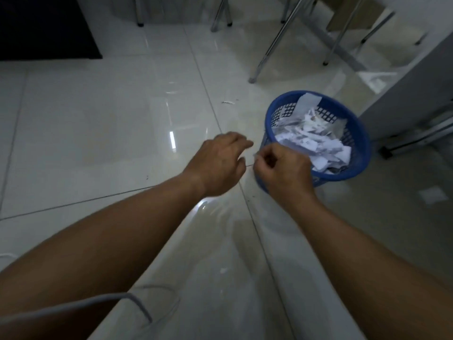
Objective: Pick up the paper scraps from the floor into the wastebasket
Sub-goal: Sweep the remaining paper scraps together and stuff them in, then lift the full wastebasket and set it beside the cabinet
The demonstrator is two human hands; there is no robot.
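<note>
Both my arms reach forward over the glossy tiled floor (98, 119), my right hand (282, 173) curled just short of the blue wastebasket (360, 148). Its thumb and forefinger are pressed together, seemingly on a tiny sliver of paper that is too small to make out for certain; the other fingers are folded in. My left hand (218, 165) hovers just beside it, fingers loosely bent and slightly spread, carrying nothing I can see.

The basket, just beyond my right fingertips, is heaped with torn white paper scraps (316, 141). One thin scrap (229, 102) lies on the tiles well past my left fingertips; a pale fleck (223, 270) sits back toward my elbows.

Such scraps look featherlight, limp and flat against slick tile, so I judge a fingertip pinch at a lifted edge is the surest hold, since they may flutter away.
</note>
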